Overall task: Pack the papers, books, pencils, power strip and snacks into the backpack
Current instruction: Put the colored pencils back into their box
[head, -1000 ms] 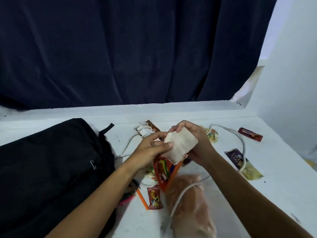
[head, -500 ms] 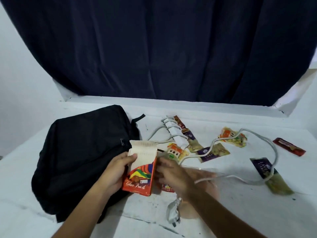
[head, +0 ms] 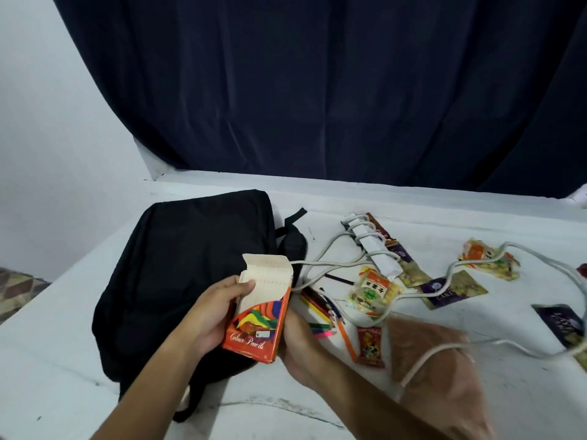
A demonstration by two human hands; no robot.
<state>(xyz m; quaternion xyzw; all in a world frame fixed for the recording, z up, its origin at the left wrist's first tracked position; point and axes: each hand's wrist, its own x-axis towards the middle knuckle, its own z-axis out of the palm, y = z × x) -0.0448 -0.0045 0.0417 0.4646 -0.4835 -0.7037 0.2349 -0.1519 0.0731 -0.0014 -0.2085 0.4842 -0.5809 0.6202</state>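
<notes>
left hand (head: 211,315) grips the pencil box (head: 259,308), flap open at top, held over the backpack's (head: 178,274) right edge. right hand (head: 297,338) sits at the box's lower right corner; fingers hidden behind it, can't tell if they're pinching anything. loose pencils (head: 320,312) lie just right of the box with the power strip's (head: 374,249) cord (head: 336,265) draped across them. risks: grabbing pencils from under the cord drags the strip and scatters snacks (head: 373,289); tilting the open box spills whatever's inside; backpack looks closed, so nothing goes in yet.
</notes>
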